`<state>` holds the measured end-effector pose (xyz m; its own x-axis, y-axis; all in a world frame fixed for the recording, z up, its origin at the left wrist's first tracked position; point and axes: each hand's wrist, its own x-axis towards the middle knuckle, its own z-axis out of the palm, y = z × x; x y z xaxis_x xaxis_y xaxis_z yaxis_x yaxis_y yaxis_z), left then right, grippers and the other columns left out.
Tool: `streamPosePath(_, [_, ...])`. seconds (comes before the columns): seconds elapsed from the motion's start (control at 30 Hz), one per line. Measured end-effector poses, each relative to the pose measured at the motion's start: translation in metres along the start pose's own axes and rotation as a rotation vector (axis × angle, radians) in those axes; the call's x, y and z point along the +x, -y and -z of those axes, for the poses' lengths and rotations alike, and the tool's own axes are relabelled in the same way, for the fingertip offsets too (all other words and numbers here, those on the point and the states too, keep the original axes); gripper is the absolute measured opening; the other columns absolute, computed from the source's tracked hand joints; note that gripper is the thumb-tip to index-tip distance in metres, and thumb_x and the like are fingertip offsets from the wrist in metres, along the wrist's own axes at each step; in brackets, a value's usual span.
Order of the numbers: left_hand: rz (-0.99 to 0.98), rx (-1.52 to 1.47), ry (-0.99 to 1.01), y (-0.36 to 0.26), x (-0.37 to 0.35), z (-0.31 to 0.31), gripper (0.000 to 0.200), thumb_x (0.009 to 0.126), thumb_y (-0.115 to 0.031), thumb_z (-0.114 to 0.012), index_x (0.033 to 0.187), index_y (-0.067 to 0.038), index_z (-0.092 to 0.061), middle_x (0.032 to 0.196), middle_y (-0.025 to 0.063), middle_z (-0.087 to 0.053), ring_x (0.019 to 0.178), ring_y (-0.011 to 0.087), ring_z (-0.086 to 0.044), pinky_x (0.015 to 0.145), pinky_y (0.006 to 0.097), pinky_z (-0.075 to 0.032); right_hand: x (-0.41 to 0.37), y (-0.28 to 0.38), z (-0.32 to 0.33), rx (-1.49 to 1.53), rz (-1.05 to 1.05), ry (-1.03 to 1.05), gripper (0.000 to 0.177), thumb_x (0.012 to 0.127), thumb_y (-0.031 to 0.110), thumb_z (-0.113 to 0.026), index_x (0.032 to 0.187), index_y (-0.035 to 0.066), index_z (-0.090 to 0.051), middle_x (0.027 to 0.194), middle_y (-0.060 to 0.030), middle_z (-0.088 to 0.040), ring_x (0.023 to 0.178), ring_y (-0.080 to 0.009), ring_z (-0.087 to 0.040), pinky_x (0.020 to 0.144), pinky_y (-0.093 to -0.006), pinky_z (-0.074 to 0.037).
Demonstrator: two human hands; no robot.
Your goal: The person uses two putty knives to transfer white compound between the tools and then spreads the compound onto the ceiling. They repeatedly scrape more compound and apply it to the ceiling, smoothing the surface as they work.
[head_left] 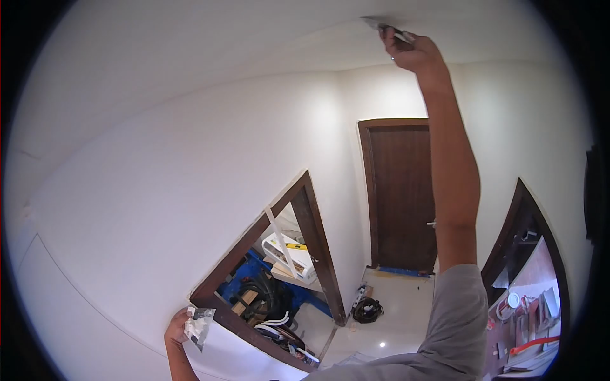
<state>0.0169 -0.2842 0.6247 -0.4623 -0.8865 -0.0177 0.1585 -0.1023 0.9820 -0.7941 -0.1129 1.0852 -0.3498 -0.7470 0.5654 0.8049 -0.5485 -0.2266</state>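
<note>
High overhead, my right hand (413, 54) is closed round the dark handle of a putty knife (376, 23). Its blade lies close to the white ceiling (286, 38); whether it touches cannot be made out. Low on the left, my left hand (176, 327) grips a wide scraper (202, 327) with white putty (196, 329) on its blade. The fingers of that hand hide the scraper's handle. The white wall (152, 178) is behind my left hand.
A brown door (400, 197) stands shut at the corridor's end. Coiled black cable (368, 310) lies on the pale floor (387, 340). Through the left doorway frame (321, 247) are hoses and a white box; through the right one, a paint can (507, 307) and stacked sheets.
</note>
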Motion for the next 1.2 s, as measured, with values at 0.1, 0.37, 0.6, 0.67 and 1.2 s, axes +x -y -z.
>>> streamPosePath(0.1, [0.020,0.013,0.036,-0.012,-0.006,-0.018,0.028,0.094,-0.017,-0.057,0.112,0.003,-0.058,0.098,0.0121,-0.069,0.083,0.0223,-0.070,0.075,0.0346,-0.058,-0.043,0.030,-0.024,0.020,0.075,-0.074,0.040,0.105,0.014,-0.037,0.134,-0.015,-0.037,0.126,-0.0299,-0.048,0.105,-0.0357,-0.056,0.080,-0.0369,-0.060])
streamPosePath(0.37, [0.027,0.063,0.020,-0.010,-0.002,-0.014,0.031,0.093,-0.022,-0.058,0.112,0.003,-0.058,0.099,0.0136,-0.069,0.083,0.0217,-0.069,0.075,0.0339,-0.057,-0.081,0.044,0.026,0.019,0.337,0.163,0.032,0.103,0.012,-0.033,0.120,-0.010,-0.049,0.112,-0.0224,-0.058,0.100,-0.0337,-0.061,0.086,-0.0424,-0.059])
streamPosePath(0.6, [0.029,0.044,0.021,-0.004,-0.005,-0.005,0.037,0.094,-0.024,-0.059,0.115,0.006,-0.057,0.101,0.0141,-0.069,0.085,0.0227,-0.070,0.076,0.0346,-0.057,0.017,-0.222,0.024,-0.153,0.008,-0.082,0.028,0.100,0.011,-0.043,0.123,-0.004,-0.048,0.123,-0.0198,-0.051,0.105,-0.0323,-0.059,0.091,-0.0448,-0.058])
streamPosePath(0.67, [0.020,0.028,0.035,-0.006,-0.003,-0.008,0.036,0.094,-0.023,-0.059,0.115,0.006,-0.058,0.101,0.0143,-0.069,0.085,0.0231,-0.070,0.076,0.0350,-0.057,0.034,-0.277,0.002,-0.113,-0.033,-0.091,0.031,0.100,0.010,-0.040,0.127,-0.003,-0.044,0.127,-0.0204,-0.049,0.106,-0.0331,-0.058,0.092,-0.0473,-0.057])
streamPosePath(1.2, [0.068,-0.012,0.015,0.001,0.004,0.010,0.031,0.091,-0.013,-0.058,0.116,0.006,-0.058,0.101,0.0136,-0.069,0.087,0.0235,-0.070,0.079,0.0352,-0.057,0.011,-0.126,-0.015,0.157,-0.144,-0.048,0.039,0.104,0.015,-0.033,0.133,-0.010,-0.044,0.124,-0.0266,-0.057,0.103,-0.0335,-0.061,0.084,-0.0422,-0.057])
